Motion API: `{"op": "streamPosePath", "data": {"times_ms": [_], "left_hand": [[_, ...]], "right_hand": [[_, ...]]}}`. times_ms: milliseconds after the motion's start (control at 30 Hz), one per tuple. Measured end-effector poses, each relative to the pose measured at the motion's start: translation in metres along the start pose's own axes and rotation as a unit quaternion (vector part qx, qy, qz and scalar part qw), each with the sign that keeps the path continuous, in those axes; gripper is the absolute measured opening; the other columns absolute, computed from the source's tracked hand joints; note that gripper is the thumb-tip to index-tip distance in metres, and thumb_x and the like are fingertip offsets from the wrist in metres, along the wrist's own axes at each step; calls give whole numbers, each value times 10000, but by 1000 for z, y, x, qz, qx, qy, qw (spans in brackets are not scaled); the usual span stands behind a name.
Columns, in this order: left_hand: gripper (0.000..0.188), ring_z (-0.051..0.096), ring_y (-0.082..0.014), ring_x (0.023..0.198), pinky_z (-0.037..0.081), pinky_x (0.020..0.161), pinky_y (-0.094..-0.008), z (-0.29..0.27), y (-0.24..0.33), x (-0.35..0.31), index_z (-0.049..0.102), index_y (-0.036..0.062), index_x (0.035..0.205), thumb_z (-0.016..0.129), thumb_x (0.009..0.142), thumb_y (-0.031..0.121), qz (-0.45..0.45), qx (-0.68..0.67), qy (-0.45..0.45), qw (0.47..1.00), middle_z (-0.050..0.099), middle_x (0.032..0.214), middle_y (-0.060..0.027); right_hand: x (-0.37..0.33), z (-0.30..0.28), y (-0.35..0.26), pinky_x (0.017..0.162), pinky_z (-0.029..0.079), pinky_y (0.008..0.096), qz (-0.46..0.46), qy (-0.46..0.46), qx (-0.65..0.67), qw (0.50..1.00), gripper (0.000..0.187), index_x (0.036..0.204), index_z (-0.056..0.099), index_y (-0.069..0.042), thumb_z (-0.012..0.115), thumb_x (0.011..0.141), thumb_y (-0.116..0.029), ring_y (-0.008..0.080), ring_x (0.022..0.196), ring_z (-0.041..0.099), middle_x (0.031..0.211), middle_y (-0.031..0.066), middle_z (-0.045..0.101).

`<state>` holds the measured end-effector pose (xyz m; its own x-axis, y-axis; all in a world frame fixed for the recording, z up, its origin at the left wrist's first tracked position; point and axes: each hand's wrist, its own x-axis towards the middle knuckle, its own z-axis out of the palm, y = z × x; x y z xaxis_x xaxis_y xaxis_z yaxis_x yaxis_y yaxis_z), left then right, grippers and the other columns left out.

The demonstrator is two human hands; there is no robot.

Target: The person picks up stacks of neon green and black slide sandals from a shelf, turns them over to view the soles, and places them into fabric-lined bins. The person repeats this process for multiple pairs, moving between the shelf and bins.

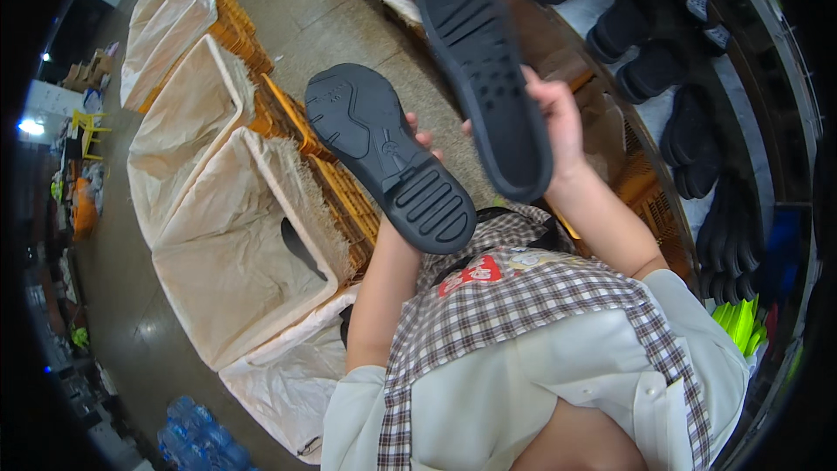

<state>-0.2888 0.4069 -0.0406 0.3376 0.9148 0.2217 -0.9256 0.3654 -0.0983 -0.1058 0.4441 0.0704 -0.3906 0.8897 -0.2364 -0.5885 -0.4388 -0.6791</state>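
Lined bins [228, 253]: a row of large crates with pale cloth liners runs along your left, from upper left down toward your elbow. One dark sole lies inside the nearest bin.

Shelf [697, 113]: curves along your right, carrying rows of black soles laid side by side.

Your forearms: both rise from the lower edge, bare below short pale sleeves, over a checked apron. Elbows bent, hands lifted in front of your chest, left lower than right.

Right-hand sole [484, 78]: long black shoe sole, held tilted, toe toward the top of the view, inner side with small holes facing you. Your right hand [558, 122] grasps it from behind at the heel end, fingers wrapped round its edge.

Left-hand sole [388, 157]: black shoe sole, tread side facing you, ribbed heel lowest. Your left hand [420, 141] grips it from underneath; only fingertips show past its right edge.

The two soles stand just beside each other, not touching.
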Motion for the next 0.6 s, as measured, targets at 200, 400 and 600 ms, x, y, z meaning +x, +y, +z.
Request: {"op": "streamPosePath", "data": {"times_ms": [200, 400, 600], "left_hand": [[572, 507, -240, 1003, 464, 852, -398, 0, 6, -5, 380, 48, 1310, 637, 863, 293, 72, -66, -12, 995, 518, 1137, -127], [480, 523, -205, 1087, 461, 923, -355, 22, -4, 12, 311, 34, 1374, 482, 962, 211, 157, 307, 146, 927, 480, 1244, -148], [465, 538, -223, 1101, 469, 899, -308, 35, -12, 16, 348, 38, 1357, 511, 957, 209, 244, 442, 261, 823, 488, 1273, -162]], "right_hand": [[6, -14, -13, 838, 546, 392, 49, -99, 157, 981, 582, 1249, 500, 55, 337, 889, -371, 314, 933, 648, 1164, 239, 569], [7, -16, 18, 947, 457, 359, -51, -85, -89, 991, 755, 1423, 266, -46, 547, 749, -238, 264, 1071, 562, 1233, 185, 511], [3, -3, 32, 1057, 343, 369, -72, -85, -185, 976, 866, 1446, 174, -24, 697, 762, -112, 263, 1295, 372, 1426, 192, 308]]}}
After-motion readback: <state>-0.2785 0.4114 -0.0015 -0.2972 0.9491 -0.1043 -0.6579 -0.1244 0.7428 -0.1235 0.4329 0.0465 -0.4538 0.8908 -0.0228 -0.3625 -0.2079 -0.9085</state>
